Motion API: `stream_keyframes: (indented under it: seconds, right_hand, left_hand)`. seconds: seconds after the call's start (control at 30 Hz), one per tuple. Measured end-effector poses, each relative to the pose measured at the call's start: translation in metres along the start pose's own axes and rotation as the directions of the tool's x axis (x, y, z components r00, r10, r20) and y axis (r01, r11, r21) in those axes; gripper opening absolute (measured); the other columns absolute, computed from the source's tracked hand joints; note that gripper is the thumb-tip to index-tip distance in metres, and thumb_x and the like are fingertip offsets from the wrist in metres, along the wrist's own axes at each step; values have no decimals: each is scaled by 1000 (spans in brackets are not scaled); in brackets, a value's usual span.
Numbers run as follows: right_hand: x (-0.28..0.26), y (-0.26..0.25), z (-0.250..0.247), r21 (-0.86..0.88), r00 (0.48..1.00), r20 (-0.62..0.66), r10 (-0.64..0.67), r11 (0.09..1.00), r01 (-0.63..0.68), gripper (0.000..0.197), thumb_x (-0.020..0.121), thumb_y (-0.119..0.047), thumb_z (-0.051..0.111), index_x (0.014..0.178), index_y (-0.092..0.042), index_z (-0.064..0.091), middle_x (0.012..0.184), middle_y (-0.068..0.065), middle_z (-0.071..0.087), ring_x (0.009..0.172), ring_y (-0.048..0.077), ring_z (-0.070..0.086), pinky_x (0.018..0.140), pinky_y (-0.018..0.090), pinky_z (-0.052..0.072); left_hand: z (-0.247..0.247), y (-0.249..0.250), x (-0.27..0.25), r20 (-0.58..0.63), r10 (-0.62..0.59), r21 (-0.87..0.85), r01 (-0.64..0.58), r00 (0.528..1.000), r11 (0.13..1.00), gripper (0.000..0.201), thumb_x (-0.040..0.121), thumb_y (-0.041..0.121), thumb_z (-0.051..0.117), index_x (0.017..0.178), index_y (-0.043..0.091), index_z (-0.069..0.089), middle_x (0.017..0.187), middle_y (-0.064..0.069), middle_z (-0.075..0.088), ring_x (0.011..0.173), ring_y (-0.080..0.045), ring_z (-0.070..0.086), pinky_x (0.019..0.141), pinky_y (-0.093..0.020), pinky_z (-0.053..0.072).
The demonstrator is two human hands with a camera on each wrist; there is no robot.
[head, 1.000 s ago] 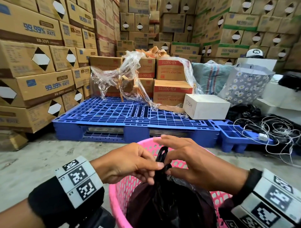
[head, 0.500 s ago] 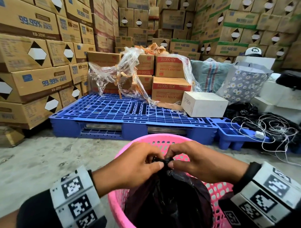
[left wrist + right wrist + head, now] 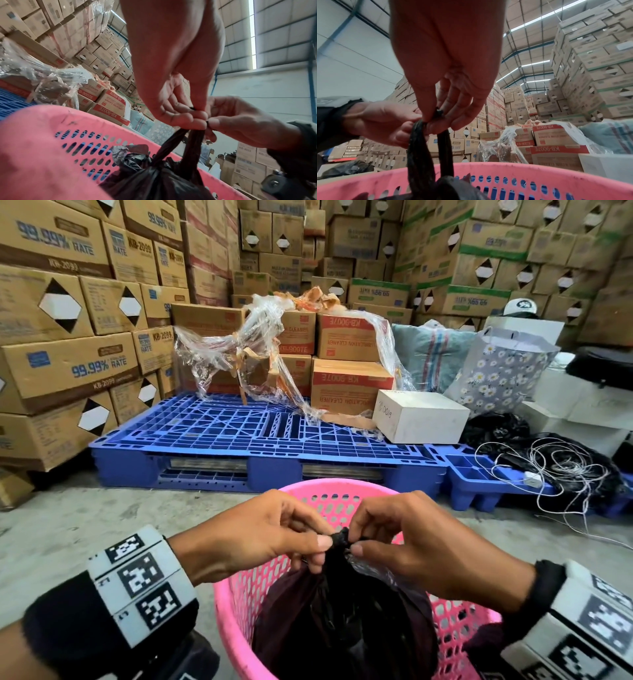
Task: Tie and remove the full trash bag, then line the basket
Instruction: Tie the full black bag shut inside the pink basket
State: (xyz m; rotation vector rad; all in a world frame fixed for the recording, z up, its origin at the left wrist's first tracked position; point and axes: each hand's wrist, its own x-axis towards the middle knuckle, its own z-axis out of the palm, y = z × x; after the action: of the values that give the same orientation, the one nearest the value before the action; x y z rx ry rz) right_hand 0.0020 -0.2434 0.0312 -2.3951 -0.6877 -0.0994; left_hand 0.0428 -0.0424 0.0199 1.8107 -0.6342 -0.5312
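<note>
A full black trash bag (image 3: 346, 621) sits inside a pink perforated basket (image 3: 329, 498) on the concrete floor. Its two twisted handles (image 3: 181, 143) rise to a small knot (image 3: 340, 538) above the basket. My left hand (image 3: 274, 537) pinches the knot from the left with thumb and fingers. From the right, my right hand (image 3: 407, 546) pinches the same knot. In the left wrist view the left hand (image 3: 185, 117) meets the right hand (image 3: 240, 121) fingertip to fingertip. The right wrist view shows the right hand (image 3: 441, 116) gripping both black strands (image 3: 419, 148).
A blue plastic pallet (image 3: 239, 440) lies just beyond the basket, carrying red-labelled cartons, loose plastic wrap (image 3: 239, 354) and a white box (image 3: 421, 416). Tangled white cord (image 3: 555, 460) and black bags lie at the right. Stacked cardboard cartons (image 3: 68, 337) wall the left and back.
The upright black loop seen a second ago has been drawn down into a small tight knot between the fingertips. Both hands stay pinched together at it over the basket.
</note>
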Motion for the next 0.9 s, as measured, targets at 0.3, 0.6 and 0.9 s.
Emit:
stream_keyframes:
  seconds: [0.3, 0.6, 0.9]
  right_hand:
    - [-16, 19, -9, -423, 964, 187, 188, 901, -94, 13, 73, -9, 58, 79, -19, 65, 66, -9, 59, 59, 5, 45, 61, 26, 40]
    - [-21, 22, -10, -639, 878, 186, 441, 733, -233, 21, 82, -19, 47, 87, -20, 67, 93, 5, 69, 85, 26, 62, 60, 26, 37]
    - [-4, 0, -23, -31, 997, -3, 71, 997, -71, 8, 78, -8, 71, 75, -15, 71, 65, -1, 71, 53, 0, 54, 54, 10, 39]
  left_hand:
    - [-21, -15, 9, -55, -38, 756, 66, 998, 651, 9, 80, 8, 61, 78, 8, 70, 56, 5, 61, 50, -1, 54, 52, -13, 43]
    - [-16, -23, 23, -150, -29, 955, 153, 988, 254, 20, 81, 5, 46, 65, 18, 46, 70, -1, 48, 75, -28, 52, 58, -33, 36]
    - [-10, 9, 9, 0, 55, 238, -54, 998, 970, 22, 86, -3, 59, 101, 10, 65, 72, -23, 65, 62, -13, 63, 58, -16, 45]
